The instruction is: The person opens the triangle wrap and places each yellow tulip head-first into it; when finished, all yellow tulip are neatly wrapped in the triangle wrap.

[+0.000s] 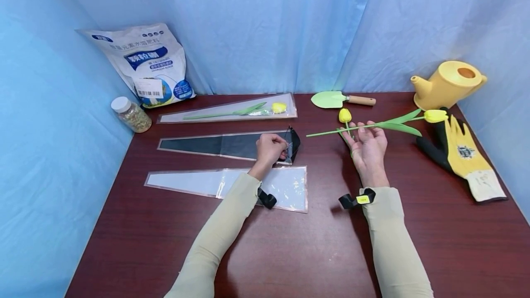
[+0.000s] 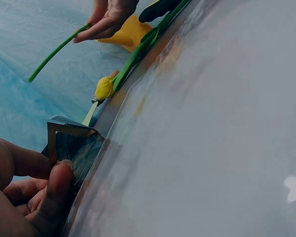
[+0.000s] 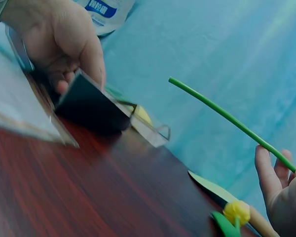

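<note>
The right end of a long black plastic sleeve (image 1: 207, 145) on the red-brown table (image 1: 314, 247) is pinched by the left hand (image 1: 270, 148), maybe to spread its mouth. Right of it, a green-stemmed yellow tulip (image 1: 393, 126), stem end leftward, seems pinched by the right hand's (image 1: 368, 153) fingers.

The person's left hand (image 3: 64, 39), at the left, has its grip at the upper edge of a dark sleeve (image 3: 91, 106), whose open end stands up from the reddish-brown tabletop (image 3: 103, 182). A pale sleeve (image 3: 19, 94) lies on the near side. Beyond the dark one, a yellow bloom (image 3: 141, 114) shows in part. At the right, the right hand (image 3: 291, 197) holds a slanting green stem (image 3: 217, 111), its cut end pointing left. Another yellow flower (image 3: 237, 212) overlaps a pale-green trowel (image 3: 214, 187). A printed bag (image 3: 108, 12) stands far left before a blue curtain (image 3: 187, 39).
</note>
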The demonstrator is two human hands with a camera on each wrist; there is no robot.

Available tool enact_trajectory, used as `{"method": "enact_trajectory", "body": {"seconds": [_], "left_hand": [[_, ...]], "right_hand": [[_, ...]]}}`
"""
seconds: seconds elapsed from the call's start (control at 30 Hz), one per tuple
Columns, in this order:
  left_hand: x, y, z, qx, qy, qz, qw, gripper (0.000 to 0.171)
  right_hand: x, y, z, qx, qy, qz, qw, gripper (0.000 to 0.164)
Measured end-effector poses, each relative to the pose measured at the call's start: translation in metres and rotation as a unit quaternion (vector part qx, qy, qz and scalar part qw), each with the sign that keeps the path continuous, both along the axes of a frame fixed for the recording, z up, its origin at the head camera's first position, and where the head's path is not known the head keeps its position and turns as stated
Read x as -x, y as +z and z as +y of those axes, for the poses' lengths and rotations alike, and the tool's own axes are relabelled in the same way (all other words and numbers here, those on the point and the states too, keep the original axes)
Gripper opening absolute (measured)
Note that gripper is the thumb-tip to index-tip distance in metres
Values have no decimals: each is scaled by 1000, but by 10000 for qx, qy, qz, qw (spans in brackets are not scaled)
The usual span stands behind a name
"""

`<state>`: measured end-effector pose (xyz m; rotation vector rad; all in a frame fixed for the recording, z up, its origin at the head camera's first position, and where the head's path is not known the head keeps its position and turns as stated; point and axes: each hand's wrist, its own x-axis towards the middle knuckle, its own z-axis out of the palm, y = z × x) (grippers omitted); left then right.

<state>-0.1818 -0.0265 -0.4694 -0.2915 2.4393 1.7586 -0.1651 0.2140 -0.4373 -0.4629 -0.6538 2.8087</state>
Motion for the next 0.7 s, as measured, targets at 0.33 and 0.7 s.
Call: {"method": "enact_trajectory", "body": {"seconds": [0.33, 0.7], "left_hand": [[-1, 0, 1, -32, -26, 27, 10000, 9], [1, -2, -2, -189, -128, 228, 9995, 10]], "right_hand": [[9, -1, -32, -721, -183, -124, 9971, 16], [11, -10, -41, -1743, -337, -295, 9837, 19]]}}
